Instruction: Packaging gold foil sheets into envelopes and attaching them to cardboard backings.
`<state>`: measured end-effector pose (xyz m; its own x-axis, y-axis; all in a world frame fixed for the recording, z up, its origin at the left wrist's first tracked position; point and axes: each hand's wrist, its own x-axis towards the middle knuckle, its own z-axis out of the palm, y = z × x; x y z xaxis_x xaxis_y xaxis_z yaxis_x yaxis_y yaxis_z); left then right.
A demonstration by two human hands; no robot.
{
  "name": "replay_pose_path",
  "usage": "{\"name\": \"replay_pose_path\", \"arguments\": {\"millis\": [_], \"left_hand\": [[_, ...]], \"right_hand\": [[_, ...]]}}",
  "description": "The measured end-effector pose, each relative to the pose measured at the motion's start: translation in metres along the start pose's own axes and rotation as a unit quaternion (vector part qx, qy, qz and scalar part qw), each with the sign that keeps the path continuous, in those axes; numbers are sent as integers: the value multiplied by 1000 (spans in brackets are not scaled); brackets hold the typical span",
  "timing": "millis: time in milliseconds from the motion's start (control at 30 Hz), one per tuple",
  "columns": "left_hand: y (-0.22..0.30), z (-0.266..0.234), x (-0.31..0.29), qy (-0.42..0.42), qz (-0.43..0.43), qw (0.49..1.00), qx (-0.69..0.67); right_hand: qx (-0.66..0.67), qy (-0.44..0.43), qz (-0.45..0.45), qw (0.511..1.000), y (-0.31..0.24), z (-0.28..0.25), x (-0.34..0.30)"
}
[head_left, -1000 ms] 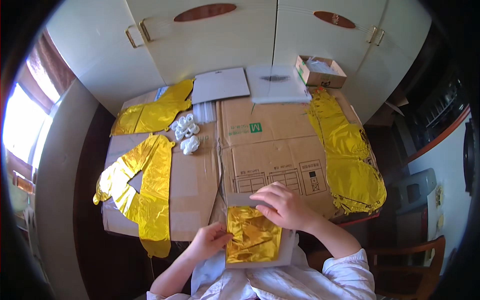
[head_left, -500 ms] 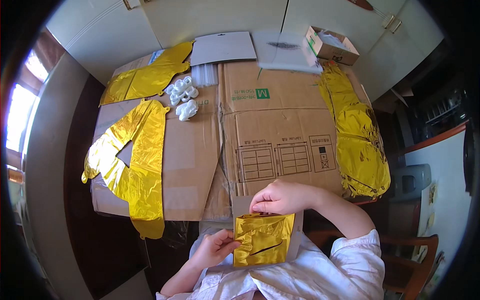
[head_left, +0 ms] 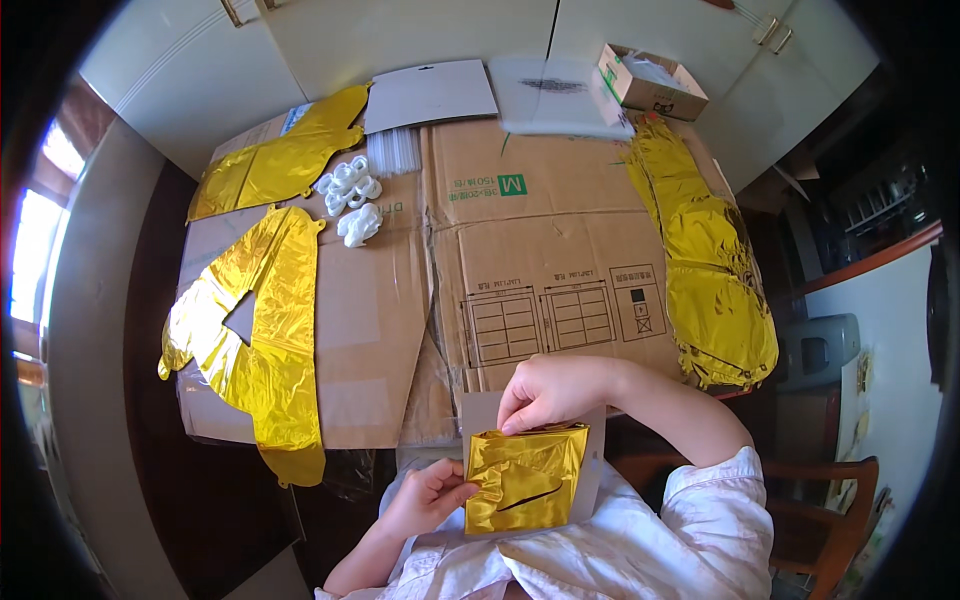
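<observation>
A gold foil balloon [head_left: 525,480], folded into a rectangle with a dark slit across it, lies against a pale card [head_left: 592,470] over my lap. My left hand [head_left: 428,498] grips its left edge, with the thumb on the front and the fingers curled behind. At the top edge, my right hand [head_left: 548,390] pinches the foil between thumb and fingers, palm down. Flat on the cardboard to the left is a gold foil balloon [head_left: 285,340] with an angular hole. Another gold foil piece [head_left: 275,165] lies behind it.
Flattened cardboard [head_left: 540,240] covers the table. White ribbon rolls [head_left: 348,185], clear straws [head_left: 394,152], a white card [head_left: 430,97] and a clear plastic bag [head_left: 555,97] lie toward the back. A small box [head_left: 655,85] stands back right, above a stack of gold foil balloons [head_left: 705,260].
The view has shifted slightly, so the table's things sit a little further left. My right hand's fingers have settled on the foil's top edge. The left hand keeps its grip.
</observation>
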<state>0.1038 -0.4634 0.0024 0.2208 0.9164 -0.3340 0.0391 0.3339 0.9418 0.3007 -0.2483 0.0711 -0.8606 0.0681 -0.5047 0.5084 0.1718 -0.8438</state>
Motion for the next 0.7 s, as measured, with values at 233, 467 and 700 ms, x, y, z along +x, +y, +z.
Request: {"name": "replay_pose_path", "arguments": {"millis": [233,467,700], "left_hand": [[-2,-1,0,-3,-11,1000,-9],[0,-1,0,-4,-19,1000,-18],[2,-1,1,-15,-30,998,-54]], "right_hand": [[-26,-5,3,1000,-4,0,2],[-50,36,-6,998,-6,5,2],[-59,48,-17,997,-3,10,7]]}}
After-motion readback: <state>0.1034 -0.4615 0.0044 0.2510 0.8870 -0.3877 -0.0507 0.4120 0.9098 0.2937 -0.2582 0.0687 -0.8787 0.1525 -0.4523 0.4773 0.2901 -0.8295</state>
